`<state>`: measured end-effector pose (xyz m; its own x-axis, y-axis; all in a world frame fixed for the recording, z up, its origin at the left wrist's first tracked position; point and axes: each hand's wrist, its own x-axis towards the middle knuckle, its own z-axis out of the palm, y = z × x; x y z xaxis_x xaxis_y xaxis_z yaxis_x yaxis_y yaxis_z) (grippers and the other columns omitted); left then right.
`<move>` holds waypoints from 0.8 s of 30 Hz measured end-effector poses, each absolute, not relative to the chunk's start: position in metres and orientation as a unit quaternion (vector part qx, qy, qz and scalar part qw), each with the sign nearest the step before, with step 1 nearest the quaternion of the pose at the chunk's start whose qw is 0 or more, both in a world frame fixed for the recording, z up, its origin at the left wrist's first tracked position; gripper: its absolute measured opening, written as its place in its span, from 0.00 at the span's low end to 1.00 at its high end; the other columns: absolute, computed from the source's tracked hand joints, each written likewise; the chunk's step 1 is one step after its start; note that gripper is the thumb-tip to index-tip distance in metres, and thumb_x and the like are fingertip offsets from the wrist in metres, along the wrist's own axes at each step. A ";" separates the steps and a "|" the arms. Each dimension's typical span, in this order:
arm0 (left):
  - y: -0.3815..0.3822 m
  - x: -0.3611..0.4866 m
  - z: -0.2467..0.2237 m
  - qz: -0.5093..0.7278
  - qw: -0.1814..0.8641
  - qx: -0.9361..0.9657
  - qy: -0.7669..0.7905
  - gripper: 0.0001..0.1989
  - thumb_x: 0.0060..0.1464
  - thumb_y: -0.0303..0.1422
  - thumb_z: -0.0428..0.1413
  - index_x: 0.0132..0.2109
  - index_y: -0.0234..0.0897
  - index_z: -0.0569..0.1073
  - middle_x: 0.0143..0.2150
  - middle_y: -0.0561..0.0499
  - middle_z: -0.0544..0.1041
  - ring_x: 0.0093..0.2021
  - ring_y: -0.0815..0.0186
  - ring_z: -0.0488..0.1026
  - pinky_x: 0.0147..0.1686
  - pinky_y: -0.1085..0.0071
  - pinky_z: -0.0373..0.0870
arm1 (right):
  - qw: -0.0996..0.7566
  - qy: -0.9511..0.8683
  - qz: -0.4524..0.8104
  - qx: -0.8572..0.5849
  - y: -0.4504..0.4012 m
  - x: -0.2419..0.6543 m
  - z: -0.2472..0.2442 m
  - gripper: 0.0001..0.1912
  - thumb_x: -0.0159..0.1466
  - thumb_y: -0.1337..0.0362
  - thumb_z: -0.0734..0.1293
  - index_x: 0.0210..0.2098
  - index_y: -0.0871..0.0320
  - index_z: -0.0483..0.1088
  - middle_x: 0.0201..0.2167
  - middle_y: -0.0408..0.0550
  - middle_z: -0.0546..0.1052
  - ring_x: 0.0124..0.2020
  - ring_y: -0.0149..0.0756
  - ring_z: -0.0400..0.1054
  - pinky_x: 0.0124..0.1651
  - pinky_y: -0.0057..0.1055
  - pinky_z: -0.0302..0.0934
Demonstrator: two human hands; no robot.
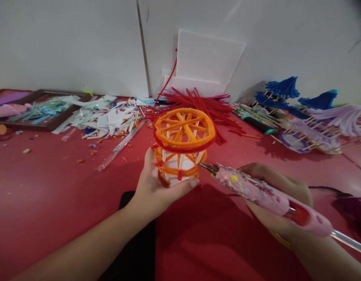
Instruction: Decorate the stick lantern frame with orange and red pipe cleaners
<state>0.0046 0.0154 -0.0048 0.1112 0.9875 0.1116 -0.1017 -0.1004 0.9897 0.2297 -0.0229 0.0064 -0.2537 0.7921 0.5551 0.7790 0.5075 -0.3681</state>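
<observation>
My left hand (161,185) grips the lower part of a round, two-tiered craft model (184,142), its thumb along the front of the base. The model has orange fuzzy rings, a spoked top, pale stick posts and small red pieces around the lower ring. In my right hand (274,195) is a pink hot glue gun (256,191), with a clear glue stick coming out of its back end. Its metal tip meets, or sits very close to, the right side of the lower ring. Some right-hand fingers are hidden behind the glue gun.
Red pipe cleaners (198,103) lie behind the model. White scraps (107,121) and a brown frame (48,127) are to the left. Blue and lilac models (309,113) stand at right. White sheets (208,56) lean on the wall. A black flat object (136,249) lies under my left forearm.
</observation>
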 end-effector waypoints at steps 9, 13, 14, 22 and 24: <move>0.015 0.004 -0.008 0.514 0.541 0.518 0.418 0.30 0.37 0.30 0.68 0.44 0.40 0.59 0.41 0.44 0.80 0.40 0.55 0.80 0.38 0.62 0.80 | 0.380 -0.786 0.001 -0.488 -0.021 0.232 0.002 0.01 0.58 0.65 0.63 0.31 0.54 0.64 0.22 0.41 0.72 0.17 0.28 0.63 0.20 0.26 0.56; 0.015 0.005 -0.010 0.525 0.545 0.513 0.406 0.29 0.38 0.28 0.68 0.44 0.41 0.59 0.41 0.47 0.80 0.39 0.57 0.81 0.39 0.63 0.80 | 0.373 -0.787 0.003 -0.492 -0.021 0.234 0.002 0.03 0.56 0.64 0.64 0.31 0.53 0.64 0.21 0.40 0.71 0.16 0.28 0.62 0.20 0.26 0.56; 0.015 0.005 -0.010 0.525 0.547 0.513 0.402 0.29 0.38 0.28 0.68 0.43 0.41 0.59 0.41 0.48 0.80 0.39 0.57 0.81 0.39 0.64 0.80 | 0.371 -0.788 0.002 -0.492 -0.022 0.235 0.002 0.03 0.56 0.64 0.64 0.31 0.53 0.64 0.21 0.40 0.71 0.16 0.28 0.62 0.20 0.26 0.56; 0.015 0.006 -0.009 0.527 0.548 0.514 0.397 0.28 0.38 0.27 0.67 0.43 0.42 0.58 0.42 0.48 0.80 0.42 0.57 0.80 0.41 0.63 0.80 | 0.361 -0.794 -0.017 -0.489 -0.023 0.235 0.006 0.03 0.57 0.66 0.64 0.29 0.54 0.62 0.21 0.40 0.70 0.17 0.26 0.63 0.21 0.24 0.56; 0.015 0.006 -0.009 0.527 0.546 0.515 0.399 0.29 0.38 0.27 0.67 0.43 0.41 0.59 0.42 0.48 0.80 0.41 0.57 0.80 0.41 0.63 0.80 | 0.359 -0.797 -0.025 -0.485 -0.022 0.236 0.007 0.04 0.57 0.67 0.64 0.29 0.54 0.62 0.21 0.40 0.70 0.17 0.26 0.63 0.20 0.24 0.56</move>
<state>0.0064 0.0149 -0.0094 0.1269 0.9862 0.1067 -0.1652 -0.0850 0.9826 0.2359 -0.0224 0.0069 -0.2726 0.7548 0.5967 0.7905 0.5292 -0.3083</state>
